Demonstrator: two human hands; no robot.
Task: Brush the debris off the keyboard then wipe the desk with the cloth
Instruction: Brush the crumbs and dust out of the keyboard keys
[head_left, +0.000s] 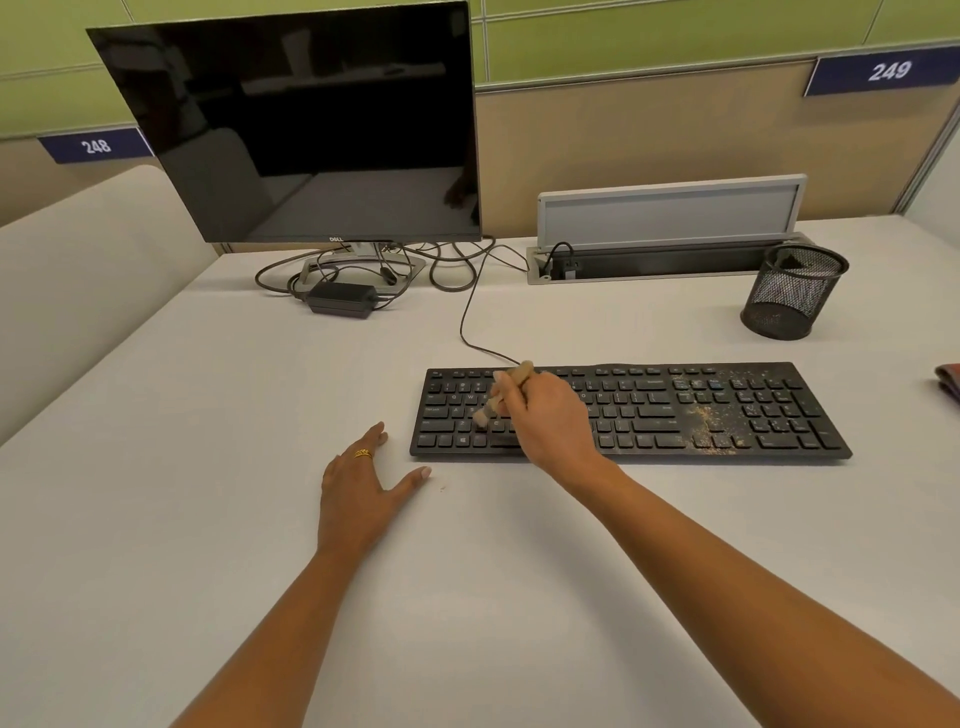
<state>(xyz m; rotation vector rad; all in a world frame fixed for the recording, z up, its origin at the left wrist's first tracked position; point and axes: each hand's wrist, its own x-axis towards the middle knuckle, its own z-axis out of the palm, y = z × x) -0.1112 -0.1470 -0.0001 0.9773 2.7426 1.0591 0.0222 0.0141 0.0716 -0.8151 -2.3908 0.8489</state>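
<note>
A black keyboard (727, 410) lies on the white desk (467, 571), right of centre. Tan, crumb-like debris (706, 423) is scattered over its right part, around the arrow keys and number pad. My right hand (545, 415) is over the keyboard's left half, holding a small wooden-handled brush (506, 389) whose bristles touch the keys near the lower left letters. My left hand (363, 483) rests flat on the desk just left of the keyboard, fingers spread, a gold ring on one finger. A folded reddish cloth (948, 379) shows only partly at the right edge.
A dark monitor (311, 124) stands at the back left, with cables and a black power adapter (340, 299) at its base. The keyboard's cable (467, 312) runs back toward a grey socket box (665, 234). A black mesh pen cup (792, 291) stands back right.
</note>
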